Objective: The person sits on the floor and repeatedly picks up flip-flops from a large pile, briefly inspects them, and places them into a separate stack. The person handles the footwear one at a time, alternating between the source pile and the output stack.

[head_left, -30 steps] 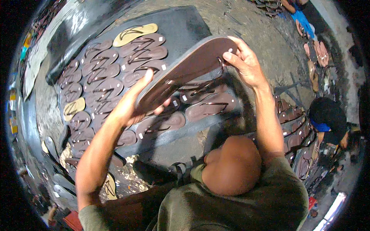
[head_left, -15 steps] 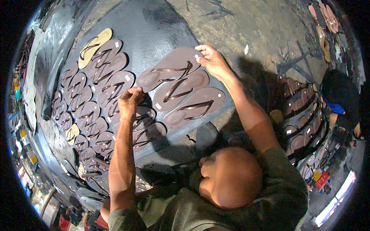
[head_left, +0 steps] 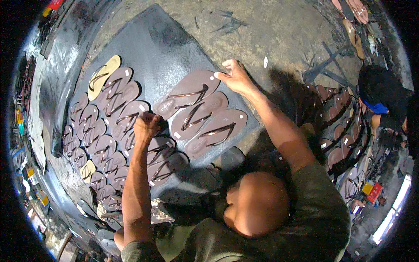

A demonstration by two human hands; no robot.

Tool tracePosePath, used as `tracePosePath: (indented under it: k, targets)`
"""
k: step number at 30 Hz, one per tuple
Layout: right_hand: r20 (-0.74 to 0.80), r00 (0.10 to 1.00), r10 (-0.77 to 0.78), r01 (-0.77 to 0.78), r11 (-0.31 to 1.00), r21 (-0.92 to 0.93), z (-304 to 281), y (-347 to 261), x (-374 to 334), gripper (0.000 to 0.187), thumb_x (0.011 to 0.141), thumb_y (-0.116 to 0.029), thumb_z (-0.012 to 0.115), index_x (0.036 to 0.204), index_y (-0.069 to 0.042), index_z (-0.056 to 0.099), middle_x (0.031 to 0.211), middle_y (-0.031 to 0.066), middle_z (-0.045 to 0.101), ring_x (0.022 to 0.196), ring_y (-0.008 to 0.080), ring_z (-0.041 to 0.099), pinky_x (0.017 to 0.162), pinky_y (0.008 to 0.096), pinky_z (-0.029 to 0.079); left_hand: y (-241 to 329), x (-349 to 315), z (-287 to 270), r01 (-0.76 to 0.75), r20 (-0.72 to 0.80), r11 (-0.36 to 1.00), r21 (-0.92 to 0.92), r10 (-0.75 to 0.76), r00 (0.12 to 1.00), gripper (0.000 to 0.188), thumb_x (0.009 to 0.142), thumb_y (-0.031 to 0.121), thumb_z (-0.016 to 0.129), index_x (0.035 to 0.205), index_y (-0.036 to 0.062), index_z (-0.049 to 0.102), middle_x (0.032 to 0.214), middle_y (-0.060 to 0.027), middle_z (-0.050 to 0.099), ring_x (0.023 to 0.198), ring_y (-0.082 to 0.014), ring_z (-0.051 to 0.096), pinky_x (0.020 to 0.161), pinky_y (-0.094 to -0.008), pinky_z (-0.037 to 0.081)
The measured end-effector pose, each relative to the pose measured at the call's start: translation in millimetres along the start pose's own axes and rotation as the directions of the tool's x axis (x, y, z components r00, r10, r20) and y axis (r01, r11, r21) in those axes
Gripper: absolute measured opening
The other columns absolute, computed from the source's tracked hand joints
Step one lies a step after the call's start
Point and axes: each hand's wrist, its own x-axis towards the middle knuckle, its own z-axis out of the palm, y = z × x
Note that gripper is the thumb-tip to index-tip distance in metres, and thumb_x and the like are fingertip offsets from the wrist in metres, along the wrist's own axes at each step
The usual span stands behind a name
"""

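A brown flip-flop (head_left: pixel 188 94) with a glossy brown strap lies at an angle on the dark grey sheet (head_left: pixel 152 52), above two more brown flip-flops (head_left: pixel 218 128). At its wider end is my right hand (head_left: pixel 238 79): the thumb touches the edge by a small white dot, and the index finger stands apart from it. My left hand (head_left: pixel 146 125) is closed, fingers curled, just left of the flip-flop's narrower end and over the left-hand group of flip-flops (head_left: pixel 103 147). Whatever those fingers hold, if anything, is hidden.
A tan flip-flop (head_left: pixel 104 77) tops the left group; another tan one (head_left: pixel 87 171) lies lower. Right of my arm are rows of brown flip-flops (head_left: pixel 339 131) beside a person in dark clothing (head_left: pixel 383 89). Dark scraps (head_left: pixel 229 24) lie on the rough floor.
The flip-flop's wider end has come down and left, lining up over the other two. My right thumb and finger have parted; my left hand has dropped slightly away from the narrower end.
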Motion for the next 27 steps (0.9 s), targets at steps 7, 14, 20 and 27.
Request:
tracePosePath:
  k: [7,14,20,27]
  targets:
    - [0.369,0.922,0.113,-0.230,0.929,0.291,-26,-6,5,0.045,0.092,-0.036,0.073,0.118,0.000,0.066,0.106,0.0080,0.067,0.094,0.0169,0.056,0.081,0.0340,0.045,-16,-9,9,0.029,-0.040,0.972,-0.232,-0.039,0.998,0.025,0.091,0.023,0.073,0.093,-0.0001,0.066,0.080,-0.0096,0.072,0.063,-0.0159,0.069,0.058,-0.0296,0.053]
    - [0.393,0.902,-0.181,0.009,0.916,0.401,-12,10,18,0.024,0.091,-0.027,0.075,0.099,-0.005,0.070,0.082,-0.0025,0.061,0.071,0.0072,0.048,0.062,0.0279,0.040,6,-26,-11,0.022,0.121,0.987,-0.157,-0.003,0.993,0.035,0.091,0.028,0.074,0.110,-0.0003,0.066,0.095,-0.0117,0.075,0.084,-0.0187,0.071,0.078,-0.0322,0.054]
    - [0.088,0.987,-0.137,0.163,0.849,-0.503,-9,67,37,0.037,0.098,-0.033,0.061,0.115,-0.003,0.073,0.126,0.0136,0.067,0.119,0.0220,0.061,0.103,0.0334,0.045,-83,-113,-185,-0.217,0.197,0.955,0.201,0.177,0.964,0.048,0.095,0.045,0.064,0.124,0.0067,0.065,0.120,-0.0180,0.069,0.111,-0.0327,0.065,0.095,-0.0440,0.050]
    - [-0.105,0.970,-0.217,0.178,0.938,-0.296,-71,132,53,0.063,0.097,-0.046,0.065,0.139,-0.001,0.051,0.137,0.0126,0.059,0.123,0.0243,0.056,0.101,0.0369,0.044,-342,-367,-324,0.460,-0.756,0.884,-0.080,-0.355,0.551,0.049,0.090,0.042,0.070,0.122,0.0043,0.067,0.110,-0.0156,0.074,0.104,-0.0273,0.071,0.092,-0.0366,0.054]
